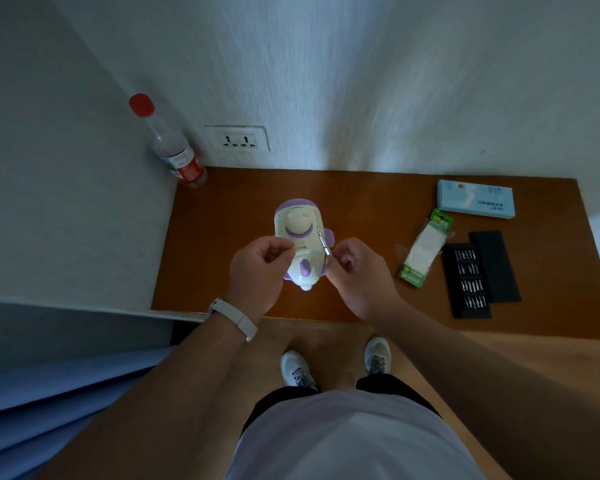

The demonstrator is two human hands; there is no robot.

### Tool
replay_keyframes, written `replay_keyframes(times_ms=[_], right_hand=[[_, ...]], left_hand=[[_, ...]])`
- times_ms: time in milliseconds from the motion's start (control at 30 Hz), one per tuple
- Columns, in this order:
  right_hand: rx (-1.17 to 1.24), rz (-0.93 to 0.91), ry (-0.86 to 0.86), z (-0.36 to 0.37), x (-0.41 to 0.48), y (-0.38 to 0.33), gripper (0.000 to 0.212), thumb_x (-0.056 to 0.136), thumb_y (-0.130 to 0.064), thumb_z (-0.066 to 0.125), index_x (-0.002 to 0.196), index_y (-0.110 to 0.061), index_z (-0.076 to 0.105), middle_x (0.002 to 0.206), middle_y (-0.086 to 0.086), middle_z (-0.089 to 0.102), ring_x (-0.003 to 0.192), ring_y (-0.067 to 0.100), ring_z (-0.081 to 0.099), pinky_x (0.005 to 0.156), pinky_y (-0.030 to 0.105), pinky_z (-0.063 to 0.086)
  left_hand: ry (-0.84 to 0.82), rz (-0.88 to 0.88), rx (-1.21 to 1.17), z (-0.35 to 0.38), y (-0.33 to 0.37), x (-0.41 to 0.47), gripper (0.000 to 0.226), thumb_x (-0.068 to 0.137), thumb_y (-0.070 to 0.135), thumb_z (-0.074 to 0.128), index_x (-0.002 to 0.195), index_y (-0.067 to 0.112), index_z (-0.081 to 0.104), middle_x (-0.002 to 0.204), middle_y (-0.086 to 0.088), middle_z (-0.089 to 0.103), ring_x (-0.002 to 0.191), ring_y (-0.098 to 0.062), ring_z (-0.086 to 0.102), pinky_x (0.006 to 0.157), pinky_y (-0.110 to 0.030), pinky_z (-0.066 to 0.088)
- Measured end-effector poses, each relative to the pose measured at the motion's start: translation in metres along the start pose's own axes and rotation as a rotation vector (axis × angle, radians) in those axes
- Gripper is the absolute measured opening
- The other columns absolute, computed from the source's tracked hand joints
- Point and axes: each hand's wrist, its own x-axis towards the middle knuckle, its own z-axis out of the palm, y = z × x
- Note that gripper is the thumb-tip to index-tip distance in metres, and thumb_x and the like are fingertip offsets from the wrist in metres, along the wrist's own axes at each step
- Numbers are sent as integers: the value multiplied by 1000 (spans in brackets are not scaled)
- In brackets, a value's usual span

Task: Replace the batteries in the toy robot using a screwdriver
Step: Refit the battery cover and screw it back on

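Toy robot (300, 237) lies flat near the middle of the desk (222, 220) with its cover seemingly still on, so I judge the job early: the screw is being worked, and the battery swap and closing-up remain. The left hand (260, 268) is at its left flank, fingers curled together, though I cannot tell if they pinch anything. The right hand (355, 268) has its fingers clamped on the screwdriver (323, 245). Toward the right edge lie a blue box (476, 199), a bit tray (466, 280) with its lid (496, 266) and a battery pack (425, 251), a bottle (174, 147) stands in the far left corner, and none blocks the hands.
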Motion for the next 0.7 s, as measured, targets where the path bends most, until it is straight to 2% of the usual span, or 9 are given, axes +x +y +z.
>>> replay_keyframes(times_ms=[133, 367, 533, 700], right_hand=[[9, -9, -5, 3, 7, 7, 14, 92, -32, 61, 90, -19, 56, 71, -4, 60, 56, 6, 48, 51, 25, 39], [55, -32, 3, 7, 12, 13, 16, 91, -28, 63, 82, -21, 52, 63, -9, 54, 50, 3, 46, 45, 15, 33], [80, -48, 3, 9, 14, 15, 16, 91, -25, 63, 81, -22, 51, 62, -11, 52, 50, 1, 47, 45, 14, 33], [68, -57, 1, 8, 16, 16, 15, 91, -28, 63, 84, -20, 53, 64, -10, 54, 52, 1, 49, 45, 14, 35]], left_hand=[[19, 39, 72, 4, -5, 2, 10, 96, 18, 66, 106, 16, 67, 92, 12, 64, 85, 6, 59, 68, -2, 48], [50, 166, 231, 13, -4, 10, 11, 94, 15, 66, 103, 10, 69, 100, 6, 57, 84, 2, 54, 68, 1, 43], [70, 153, 281, 21, -4, 12, 15, 95, 18, 66, 106, 8, 71, 105, 5, 57, 93, -7, 55, 73, -6, 41], [93, 140, 282, 23, -5, 11, 17, 94, 18, 68, 107, 8, 71, 106, 6, 58, 93, -4, 53, 74, -2, 38]])
